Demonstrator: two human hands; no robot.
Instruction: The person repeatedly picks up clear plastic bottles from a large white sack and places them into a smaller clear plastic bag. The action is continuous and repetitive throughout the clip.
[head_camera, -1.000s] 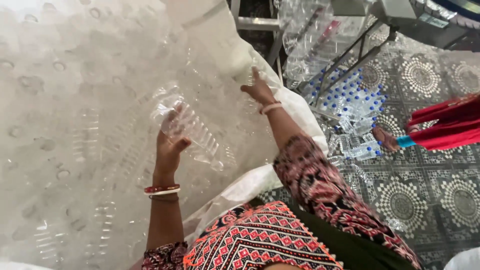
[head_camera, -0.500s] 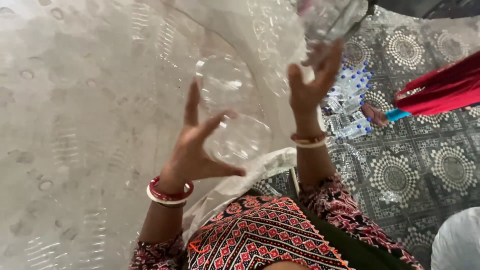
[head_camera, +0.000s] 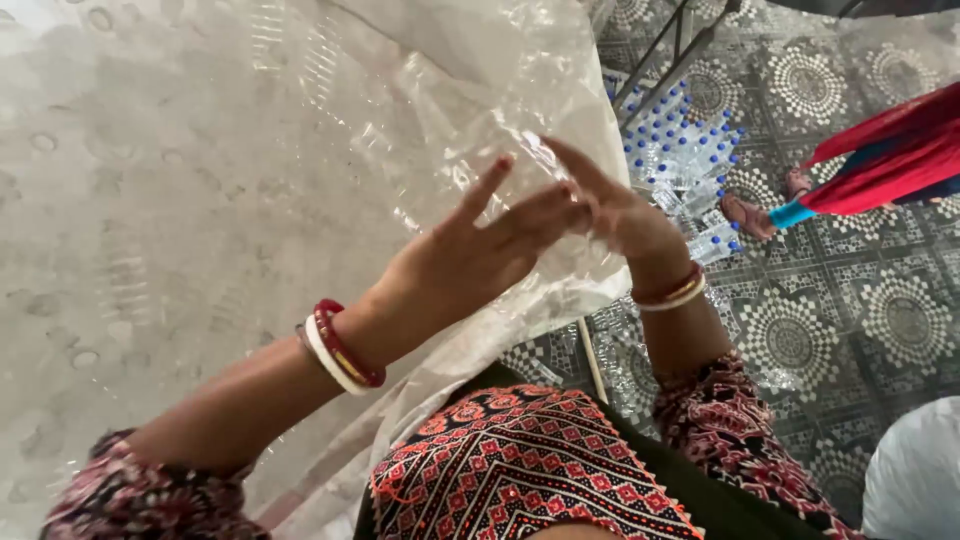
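Large translucent sack (head_camera: 200, 200) filled with clear plastic bottles, at 10 o'clock. Left hand (head_camera: 480, 255) and right hand (head_camera: 625, 215), fingers spread, meet at its crinkled plastic edge (head_camera: 520, 130); grasp cannot be told. Blue-capped bottles (head_camera: 680, 150) lie on the floor at 1 o'clock.

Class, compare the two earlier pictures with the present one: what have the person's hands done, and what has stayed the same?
Half a second ago the left hand cupped a clear plastic bottle, with the right hand raised apart. Now no bottle shows in either hand, and the hands have come together, fingertips meeting in front of the big clear plastic sack. Unchanged: the sack of bottles, the blue-capped bottles on the patterned floor.
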